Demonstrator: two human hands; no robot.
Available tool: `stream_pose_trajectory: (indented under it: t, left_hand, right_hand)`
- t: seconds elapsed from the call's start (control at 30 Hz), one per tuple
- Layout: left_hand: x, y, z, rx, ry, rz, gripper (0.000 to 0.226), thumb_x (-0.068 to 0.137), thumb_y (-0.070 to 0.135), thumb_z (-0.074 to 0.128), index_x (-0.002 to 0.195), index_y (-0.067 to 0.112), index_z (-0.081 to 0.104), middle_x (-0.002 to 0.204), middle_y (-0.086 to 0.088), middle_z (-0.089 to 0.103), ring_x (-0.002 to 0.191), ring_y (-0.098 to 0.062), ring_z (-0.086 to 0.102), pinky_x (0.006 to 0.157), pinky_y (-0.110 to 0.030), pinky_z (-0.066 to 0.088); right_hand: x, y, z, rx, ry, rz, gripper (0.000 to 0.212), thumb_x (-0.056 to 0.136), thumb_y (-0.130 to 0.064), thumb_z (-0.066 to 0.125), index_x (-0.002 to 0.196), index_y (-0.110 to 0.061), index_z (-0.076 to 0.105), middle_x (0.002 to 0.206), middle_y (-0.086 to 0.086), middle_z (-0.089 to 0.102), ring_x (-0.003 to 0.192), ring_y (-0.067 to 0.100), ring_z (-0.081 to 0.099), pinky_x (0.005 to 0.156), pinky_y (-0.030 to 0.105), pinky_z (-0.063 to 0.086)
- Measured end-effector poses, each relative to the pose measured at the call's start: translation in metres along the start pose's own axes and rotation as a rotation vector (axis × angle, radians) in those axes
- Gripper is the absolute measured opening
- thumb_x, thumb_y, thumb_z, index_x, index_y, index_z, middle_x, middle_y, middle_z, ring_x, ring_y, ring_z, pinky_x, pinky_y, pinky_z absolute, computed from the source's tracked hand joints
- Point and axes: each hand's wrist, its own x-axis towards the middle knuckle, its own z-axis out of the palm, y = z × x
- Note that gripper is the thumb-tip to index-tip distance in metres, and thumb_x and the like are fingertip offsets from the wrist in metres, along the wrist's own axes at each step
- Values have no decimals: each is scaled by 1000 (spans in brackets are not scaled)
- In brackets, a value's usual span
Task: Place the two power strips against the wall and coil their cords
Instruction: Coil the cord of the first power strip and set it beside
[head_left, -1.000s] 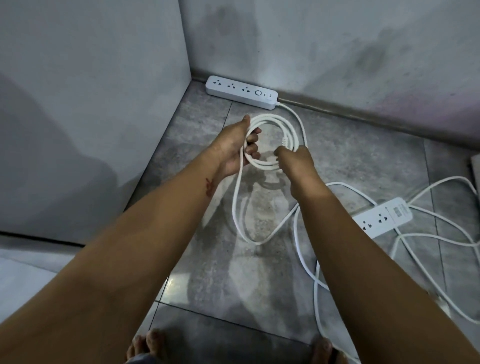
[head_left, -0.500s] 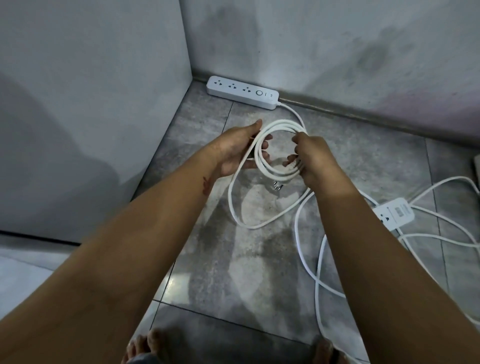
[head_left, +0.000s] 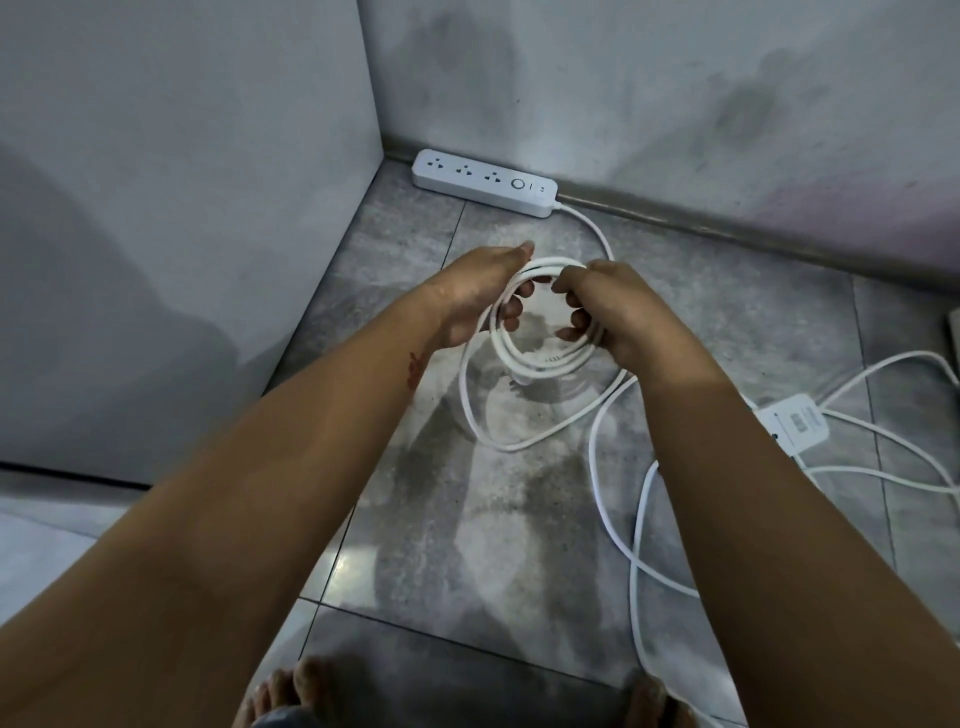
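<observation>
My left hand (head_left: 478, 296) sits at centre, fingers curled through a white cord coil (head_left: 550, 366), gripping it. Its three-socket power strip (head_left: 483, 182) lies at 12 o'clock against the wall (head_left: 675, 104). My right hand (head_left: 618, 312) grips the coil's other side, fingers curled. A second power strip (head_left: 795, 423) lies at 3 o'clock.

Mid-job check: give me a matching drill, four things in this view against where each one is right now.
Things:
1. power strip with round button
2. second power strip
3. coiled cord
4. loose cord

Places:
A. sprawled in crossing loops over the floor
B. gripped by the left hand and the right hand
C. along the foot of the wall, near the corner
D. flat on the tiles, away from the wall

Pairs: 1-C, 2-D, 3-B, 4-A
</observation>
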Motion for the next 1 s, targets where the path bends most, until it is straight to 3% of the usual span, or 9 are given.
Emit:
stream_pose_trajectory:
  t: [0.07, 0.17, 0.3, 0.43, 0.53, 0.67, 0.73, 0.87, 1.0]
  left_hand:
    - [1, 0, 0, 55, 43, 39, 36, 104, 35, 39, 104, 6, 59, 81, -7, 61, 60, -18, 56, 63, -35, 56]
    - [1, -6, -2, 178, 83, 48, 40, 105, 36, 36, 117, 3, 55, 95, -10, 67, 80, -24, 66, 81, -40, 57]
    - [-4, -19, -4, 185, 111, 12, 46, 104, 42, 34, 119, 4, 55, 95, -9, 63, 64, -18, 59, 64, -30, 54]
    - [-6, -25, 3, 51, 178, -90, 54, 102, 52, 32, 99, 4, 58, 87, -10, 64, 54, -17, 53, 54, -28, 48]
    - [-8, -23, 10, -37, 150, -213, 66, 97, 62, 31, 97, 1, 58, 86, -14, 69, 63, -22, 64, 60, -31, 57]
    - [-5, -22, 13, -196, 102, -219, 79, 96, 64, 24, 114, -1, 64, 105, -16, 72, 96, -28, 71, 79, -34, 59]
    - [-5, -20, 14, -289, 154, -185, 75, 98, 61, 24, 118, 1, 64, 108, -14, 72, 99, -26, 70, 83, -34, 57]
    - [-2, -15, 11, -429, 238, -151, 62, 99, 57, 31, 109, 7, 66, 104, -8, 75, 81, -20, 72, 73, -30, 59]
    - [0, -13, 5, -454, 307, -106, 51, 98, 52, 42, 116, 9, 61, 74, -3, 71, 60, -18, 70, 59, -30, 59]
  right_hand:
    - [2, 2, 2, 33, 69, 7, 15, 89, -12, 54, 101, -6, 60, 79, 6, 48, 59, 18, 44, 55, 31, 50]
    - [4, 6, 1, 240, 187, 33, 11, 91, -10, 50, 98, -7, 56, 68, 4, 43, 44, 14, 41, 46, 26, 42]
    - [5, 5, -6, 455, 251, 50, 9, 92, -9, 47, 99, -8, 53, 63, 2, 33, 30, 10, 32, 43, 22, 43]
    - [2, 2, -4, 738, 245, 57, 19, 94, -7, 44, 77, -12, 50, 58, 0, 30, 33, 10, 27, 50, 25, 38]
    - [2, 2, 0, 893, 253, 43, 22, 96, -7, 44, 76, -13, 50, 60, 0, 31, 41, 12, 26, 56, 28, 42]
    - [1, 3, 8, 1038, 191, 80, 20, 98, -9, 44, 79, -13, 51, 60, 0, 33, 45, 12, 30, 61, 30, 47]
    - [-1, 3, 13, 975, 167, 116, 20, 97, -10, 44, 78, -13, 50, 58, 0, 37, 46, 13, 38, 60, 29, 45]
    - [-12, 5, 23, 397, 140, 149, 13, 96, -19, 46, 92, -14, 58, 71, -1, 54, 61, 12, 51, 54, 25, 36]
    - [-23, 11, 28, 166, 18, 164, 23, 98, -23, 45, 111, -14, 62, 81, -2, 58, 63, 9, 49, 54, 25, 33]
